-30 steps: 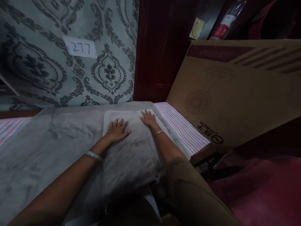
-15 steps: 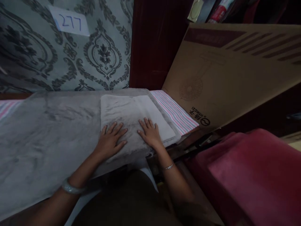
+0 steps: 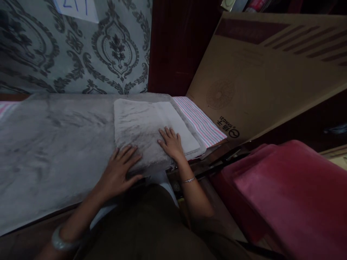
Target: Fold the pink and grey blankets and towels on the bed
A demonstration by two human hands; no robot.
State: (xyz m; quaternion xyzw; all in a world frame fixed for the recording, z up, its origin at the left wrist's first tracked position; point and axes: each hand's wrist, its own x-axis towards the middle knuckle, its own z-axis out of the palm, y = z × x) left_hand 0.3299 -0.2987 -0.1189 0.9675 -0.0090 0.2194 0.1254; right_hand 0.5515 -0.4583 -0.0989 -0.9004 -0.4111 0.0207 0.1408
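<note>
A folded grey plush cloth lies on a larger spread of grey plush fabric. My right hand rests on the folded cloth, palm down with its fingers spread. At the cloth's near left corner is my left hand, open, fingers stretched forward and thumb out to the right. Neither hand grips anything. Under the grey fabric, a pink, white and grey striped cloth shows at the right end.
A large cardboard box leans at the right behind the striped cloth. Red fabric is piled at the lower right. Patterned wallpaper with a paper label and a dark red panel stand behind.
My left hand has slid back toward me, to the near edge of the folded cloth. The right hand stays about where it was. The view has tilted slightly down.
</note>
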